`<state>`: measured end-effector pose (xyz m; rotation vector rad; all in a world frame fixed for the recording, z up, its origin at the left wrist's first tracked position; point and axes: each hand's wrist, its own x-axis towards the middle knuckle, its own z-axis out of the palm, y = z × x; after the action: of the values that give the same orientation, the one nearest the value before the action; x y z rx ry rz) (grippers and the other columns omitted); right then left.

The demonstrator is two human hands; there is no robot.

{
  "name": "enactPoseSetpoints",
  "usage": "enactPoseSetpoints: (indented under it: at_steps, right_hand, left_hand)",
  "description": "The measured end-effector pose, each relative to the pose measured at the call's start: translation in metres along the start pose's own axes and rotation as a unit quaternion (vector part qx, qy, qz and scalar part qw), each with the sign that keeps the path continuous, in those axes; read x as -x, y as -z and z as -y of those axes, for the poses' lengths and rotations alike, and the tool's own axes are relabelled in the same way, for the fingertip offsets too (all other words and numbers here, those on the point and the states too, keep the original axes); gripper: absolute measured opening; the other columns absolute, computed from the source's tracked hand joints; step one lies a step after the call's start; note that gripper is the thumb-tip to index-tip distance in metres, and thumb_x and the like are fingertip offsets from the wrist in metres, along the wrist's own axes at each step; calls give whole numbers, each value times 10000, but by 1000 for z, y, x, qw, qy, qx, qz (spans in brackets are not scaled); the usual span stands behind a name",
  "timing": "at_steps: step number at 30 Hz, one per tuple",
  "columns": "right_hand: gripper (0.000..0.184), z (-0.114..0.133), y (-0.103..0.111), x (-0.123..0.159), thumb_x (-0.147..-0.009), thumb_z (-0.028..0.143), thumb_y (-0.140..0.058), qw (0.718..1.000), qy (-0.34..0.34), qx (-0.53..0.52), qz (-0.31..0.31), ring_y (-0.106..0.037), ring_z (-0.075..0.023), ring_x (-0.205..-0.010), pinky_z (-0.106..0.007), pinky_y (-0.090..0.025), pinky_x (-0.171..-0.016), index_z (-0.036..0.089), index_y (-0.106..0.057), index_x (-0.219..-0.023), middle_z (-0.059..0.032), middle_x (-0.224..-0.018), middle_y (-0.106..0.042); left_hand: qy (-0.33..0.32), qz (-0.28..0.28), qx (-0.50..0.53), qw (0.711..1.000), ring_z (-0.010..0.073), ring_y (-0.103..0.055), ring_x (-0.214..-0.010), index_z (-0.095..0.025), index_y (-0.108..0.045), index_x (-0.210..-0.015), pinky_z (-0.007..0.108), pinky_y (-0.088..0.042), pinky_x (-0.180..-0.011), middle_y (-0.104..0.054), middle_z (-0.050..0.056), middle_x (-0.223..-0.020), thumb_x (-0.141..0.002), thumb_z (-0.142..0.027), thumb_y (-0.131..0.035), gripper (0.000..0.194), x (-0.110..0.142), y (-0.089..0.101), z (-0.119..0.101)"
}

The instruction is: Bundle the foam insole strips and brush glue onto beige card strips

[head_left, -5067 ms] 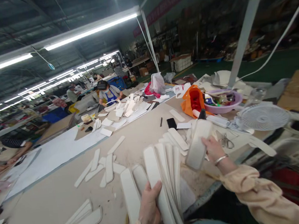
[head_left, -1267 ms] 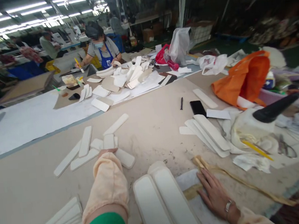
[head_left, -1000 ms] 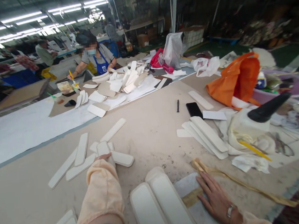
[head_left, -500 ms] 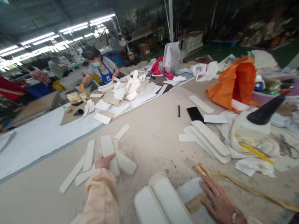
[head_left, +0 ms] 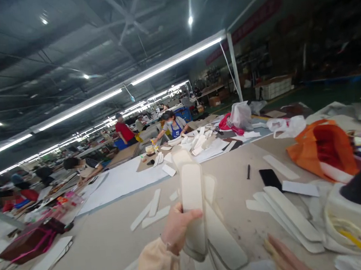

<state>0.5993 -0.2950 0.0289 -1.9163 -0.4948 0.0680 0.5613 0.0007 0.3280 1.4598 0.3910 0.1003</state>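
My left hand is closed around several cream-white, round-cornered oblong panels, with the thumb lying across the front one. They stand nearly upright above the table, partly fanned out. Below and beside them, more panels lie at a slant. At the lower right edge my right hand shows only in part and is blurred. It is beside a tan strip, and its grip is hidden. To its upper right lies a fanned stack of similar panels.
Loose white panels lie at left. On the right are a black phone, a dark pen, an orange bag and a white container with a black top. A co-worker stands across the table behind piled pieces.
My left hand has lifted several panels off the table and brought them upright toward me. The view has tilted up and swung left. My right hand is now lower in the picture, mostly out of view.
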Motion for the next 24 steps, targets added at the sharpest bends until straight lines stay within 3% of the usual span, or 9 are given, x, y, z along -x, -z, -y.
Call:
enactPoseSetpoints:
  at_steps: [1, 3, 5, 6, 9, 12, 15, 19, 24]
  right_hand:
    - [542, 35, 15, -9, -953, 444, -269, 994, -3, -100, 49, -525, -243, -1221, -397, -527, -916, 327, -233, -1481, -79, -1383, -510]
    - [580, 103, 44, -22, -959, 477, -171, 967, 12, -221, 123, -579, -269, -1160, -434, -544, -861, 284, -136, -1505, -135, -1386, -499]
    - [685, 158, 66, -25, -908, 533, -377, 972, 16, -193, 133, -612, -293, -1104, -455, -543, -835, 243, -182, -1497, -154, -1351, -529]
    - [755, 177, 74, -23, -833, 544, -524, 979, 39, -154, 130, -600, -303, -1107, -458, -524, -870, 205, -284, -1464, -157, -1306, -564]
    - [615, 205, 88, -12, -734, 420, -662, 995, 36, -68, 65, -595, -284, -1057, -434, -488, -914, 162, -512, -1272, -108, -1142, -659]
    - [404, 201, 94, 4, -716, 286, -621, 998, 1, 29, 56, -633, -251, -903, -374, -506, -825, 159, -589, -1098, -78, -989, -697]
    - [385, 180, 97, 15, -704, 246, -577, 981, -9, 180, 77, -644, -266, -819, -350, -498, -742, 141, -591, -1074, -95, -883, -697]
    - [496, 133, 84, 20, -722, 188, -520, 942, -28, 314, 118, -663, -257, -744, -321, -482, -644, 175, -539, -1217, -88, -798, -697]
    - [491, 69, 45, 29, -606, 24, -556, 928, -69, 335, 144, -679, -263, -746, -357, -494, -657, 162, -628, -1073, -116, -789, -709]
  left_hand:
    - [9, 5, 14, 1000, 156, -605, -622, -140, -705, -827, 251, -467, -587, -719, 43, -756, -520, -232, -822, 341, 13, -16, 8]
    - [34, 23, 39, 998, 167, -608, -623, -137, -700, -815, 268, -474, -595, -720, 53, -752, -521, -220, -822, 329, 35, -47, 27]
    - [53, 44, 66, 995, 183, -619, -635, -133, -691, -834, 290, -488, -612, -723, 67, -765, -536, -231, -821, 339, 54, -77, 47]
    - [59, 54, 85, 993, 189, -627, -649, -138, -683, -860, 299, -494, -624, -725, 71, -784, -558, -247, -815, 347, 62, -91, 57]
    - [68, 54, 175, 981, 206, -657, -789, -177, -642, -953, 313, -510, -721, -720, 71, -914, -659, -325, -765, 352, 81, -127, 84]
    - [105, 37, 249, 962, 227, -609, -1052, -195, -607, -984, 323, -478, -889, -681, 86, -1077, -718, -385, -716, 344, 93, -150, 109]
    - [161, 29, 215, 963, 254, -474, -1252, -195, -579, -1045, 366, -387, -1025, -603, 115, -1233, -713, -430, -716, 429, 104, -156, 125]
    - [176, -63, 119, 975, 251, -334, -1358, -232, -539, -1159, 363, -292, -1090, -429, 102, -1424, -619, -417, -792, 624, 117, -137, 126]
    - [161, -4, 110, 981, 274, -414, -1292, -220, -638, -1046, 354, -341, -1033, -552, 88, -1273, -631, -469, -764, 500, 136, -111, 118]
